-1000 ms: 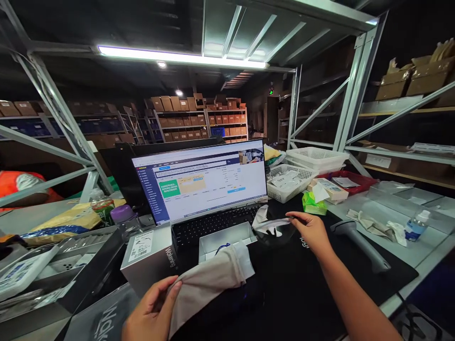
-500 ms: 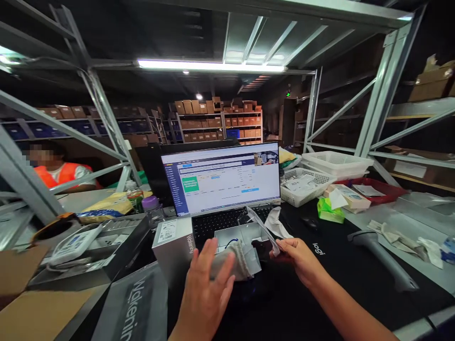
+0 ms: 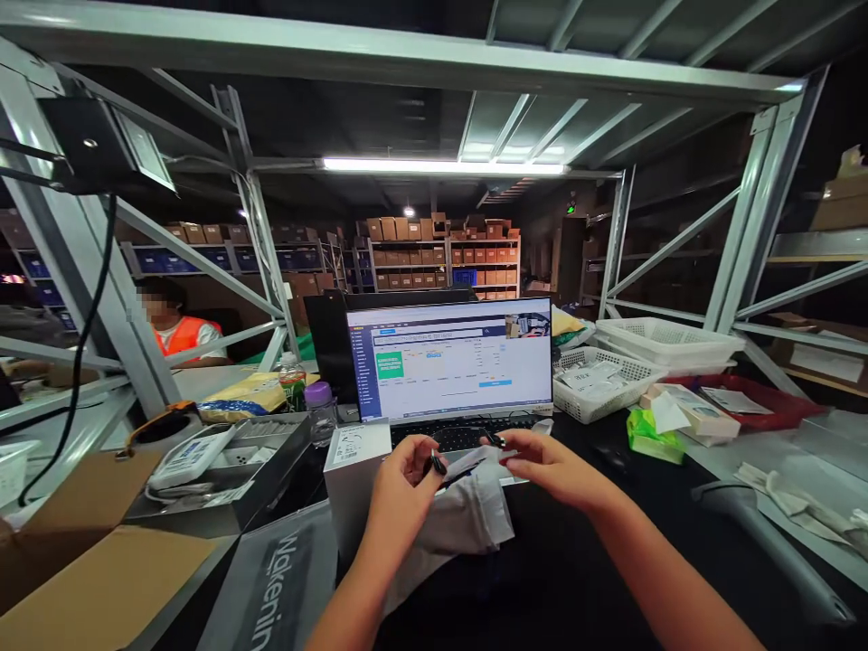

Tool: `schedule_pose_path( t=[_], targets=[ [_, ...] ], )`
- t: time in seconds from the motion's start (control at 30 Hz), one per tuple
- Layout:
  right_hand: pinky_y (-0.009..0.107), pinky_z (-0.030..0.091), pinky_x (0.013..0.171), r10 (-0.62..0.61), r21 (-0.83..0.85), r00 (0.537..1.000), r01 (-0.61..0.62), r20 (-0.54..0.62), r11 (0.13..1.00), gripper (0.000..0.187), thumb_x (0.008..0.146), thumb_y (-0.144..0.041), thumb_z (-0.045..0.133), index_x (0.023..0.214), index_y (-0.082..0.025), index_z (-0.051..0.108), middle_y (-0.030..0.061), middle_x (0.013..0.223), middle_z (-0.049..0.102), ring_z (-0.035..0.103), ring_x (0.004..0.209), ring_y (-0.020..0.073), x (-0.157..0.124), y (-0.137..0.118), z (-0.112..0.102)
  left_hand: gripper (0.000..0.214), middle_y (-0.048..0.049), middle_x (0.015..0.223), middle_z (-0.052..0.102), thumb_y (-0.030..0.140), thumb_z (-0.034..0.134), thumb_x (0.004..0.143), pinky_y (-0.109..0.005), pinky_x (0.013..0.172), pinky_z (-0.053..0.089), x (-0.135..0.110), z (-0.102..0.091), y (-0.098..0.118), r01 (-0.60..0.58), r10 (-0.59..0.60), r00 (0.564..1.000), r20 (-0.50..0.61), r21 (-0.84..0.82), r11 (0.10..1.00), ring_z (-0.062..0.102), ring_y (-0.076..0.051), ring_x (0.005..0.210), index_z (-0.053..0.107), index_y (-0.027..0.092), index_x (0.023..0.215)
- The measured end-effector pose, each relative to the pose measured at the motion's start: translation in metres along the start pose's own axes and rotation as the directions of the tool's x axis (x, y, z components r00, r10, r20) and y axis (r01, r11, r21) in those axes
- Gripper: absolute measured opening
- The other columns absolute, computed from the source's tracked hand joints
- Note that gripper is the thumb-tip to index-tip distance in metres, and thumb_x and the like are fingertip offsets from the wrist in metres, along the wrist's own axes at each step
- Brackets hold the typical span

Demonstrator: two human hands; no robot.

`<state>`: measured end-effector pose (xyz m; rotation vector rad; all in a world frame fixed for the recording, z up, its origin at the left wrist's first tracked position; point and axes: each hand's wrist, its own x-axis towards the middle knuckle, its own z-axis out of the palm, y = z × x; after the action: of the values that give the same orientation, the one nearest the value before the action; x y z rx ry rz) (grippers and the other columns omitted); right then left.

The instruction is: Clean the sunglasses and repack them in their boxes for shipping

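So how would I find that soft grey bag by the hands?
Find the bright laptop screen in the middle. Just in front of its keyboard the left hand and right hand meet, and the grey cloth pouch droops from them. It is soft and floppy, unlike the stiff silver box on its left.

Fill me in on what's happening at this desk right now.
A person stands at a dark desk in front of an open laptop. Their left hand and right hand hold a clear packet with dark parts between them, right above a grey cloth pouch. A grey box sits just left of the hands. Behind the rack on the left, another person in an orange vest is seated.
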<state>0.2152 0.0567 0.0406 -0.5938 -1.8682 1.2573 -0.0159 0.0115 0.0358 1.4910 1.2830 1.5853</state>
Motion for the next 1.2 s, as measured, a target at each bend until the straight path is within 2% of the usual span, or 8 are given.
schedule_pose_path(
  t=[0.17, 0.3, 0.47, 0.57, 0.63, 0.77, 0.93, 1.2],
  targets=[
    [0.033, 0.051, 0.083, -0.115, -0.034, 0.993, 0.116, 0.02, 0.993, 0.038, 0.086, -0.056, 0.07, 0.086, -0.018, 0.067, 0.0025, 0.086, 0.071, 0.066, 0.085, 0.0188, 0.017, 0.001, 0.021, 0.035, -0.0028, 0.08, 0.064, 0.049, 0.072, 0.07, -0.027, 0.066, 0.052, -0.001, 0.001, -0.002, 0.166, -0.146, 0.982, 0.117, -0.183, 0.969, 0.064, -0.017, 0.075, 0.058, 0.019, 0.081],
    [0.03, 0.051, 0.07, -0.027, -0.033, 0.997, 0.024, -0.073, 0.999, 0.051, 0.09, -0.065, 0.058, 0.073, -0.017, 0.062, 0.0043, 0.072, 0.071, 0.066, 0.069, 0.0181, 0.02, 0.001, 0.018, 0.036, -0.0012, 0.08, 0.064, 0.048, 0.073, 0.071, -0.025, 0.063, 0.048, 0.001, -0.003, -0.006, 0.29, -0.249, 0.952, 0.181, -0.262, 0.92, 0.059, -0.012, 0.065, 0.054, 0.02, 0.083],
    [0.027, 0.041, 0.054, 0.141, -0.073, 0.989, -0.137, 0.054, 0.988, 0.055, 0.09, -0.069, 0.05, 0.069, -0.019, 0.058, -0.0009, 0.049, 0.06, 0.054, 0.045, 0.0139, 0.013, -0.007, -0.012, 0.037, -0.0006, 0.081, 0.064, 0.04, 0.084, 0.063, -0.02, 0.065, 0.043, 0.006, -0.01, -0.008, 0.282, -0.252, 0.957, 0.141, -0.27, 0.92, 0.057, -0.012, 0.072, 0.058, 0.018, 0.078],
    [0.029, 0.045, 0.063, 0.01, -0.348, 0.972, -0.093, -0.234, 0.933, 0.045, 0.09, -0.061, 0.059, 0.077, -0.019, 0.066, 0.0037, 0.066, 0.07, 0.064, 0.064, 0.0187, -0.002, -0.019, -0.022, 0.039, 0.0008, 0.081, 0.062, 0.044, 0.084, 0.065, -0.022, 0.072, 0.046, 0.006, -0.013, -0.005, 0.245, -0.234, 0.969, 0.075, -0.304, 0.921, 0.059, -0.013, 0.078, 0.057, 0.02, 0.078],
    [0.031, 0.048, 0.069, -0.168, -0.521, 0.878, -0.103, -0.447, 0.847, 0.034, 0.091, -0.053, 0.062, 0.083, -0.02, 0.07, 0.0057, 0.08, 0.074, 0.067, 0.075, 0.0217, -0.014, -0.027, -0.017, 0.039, 0.0015, 0.083, 0.062, 0.046, 0.082, 0.066, -0.024, 0.075, 0.047, 0.004, -0.013, -0.003, 0.234, -0.234, 0.971, 0.039, -0.327, 0.916, 0.059, -0.014, 0.08, 0.057, 0.02, 0.08],
    [0.03, 0.046, 0.061, -0.098, -0.62, 0.934, -0.148, -0.344, 0.77, 0.027, 0.09, -0.046, 0.065, 0.101, -0.023, 0.072, 0.0036, 0.08, 0.075, 0.065, 0.062, 0.0188, -0.027, -0.027, 0.02, 0.037, 0.002, 0.078, 0.06, 0.043, 0.085, 0.063, -0.023, 0.072, 0.047, -0.001, -0.002, -0.001, 0.229, -0.227, 0.973, 0.048, -0.34, 0.912, 0.057, -0.013, 0.074, 0.06, 0.019, 0.078],
    [0.025, 0.045, 0.053, -0.016, -0.369, 0.957, -0.097, -0.29, 0.924, 0.035, 0.095, -0.053, 0.053, 0.098, -0.019, 0.065, 0.0017, 0.073, 0.067, 0.063, 0.056, 0.0152, -0.004, 0.004, 0.051, 0.034, 0.0003, 0.078, 0.064, 0.039, 0.087, 0.063, -0.018, 0.069, 0.045, -0.008, 0.01, -0.002, 0.222, -0.218, 0.975, 0.052, -0.354, 0.909, 0.057, -0.012, 0.077, 0.063, 0.018, 0.076],
    [0.024, 0.049, 0.054, -0.009, -0.031, 0.973, 0.002, -0.231, 1.0, 0.042, 0.09, -0.059, 0.062, 0.082, -0.018, 0.061, -0.001, 0.066, 0.063, 0.063, 0.053, 0.0132, 0.005, 0.0, 0.019, 0.039, -0.0003, 0.082, 0.068, 0.042, 0.084, 0.066, -0.032, 0.074, 0.058, -0.001, -0.017, 0.005, 0.234, -0.312, 0.95, -0.016, -0.623, 0.747, 0.064, -0.015, 0.074, 0.058, 0.021, 0.087]
  ],
)
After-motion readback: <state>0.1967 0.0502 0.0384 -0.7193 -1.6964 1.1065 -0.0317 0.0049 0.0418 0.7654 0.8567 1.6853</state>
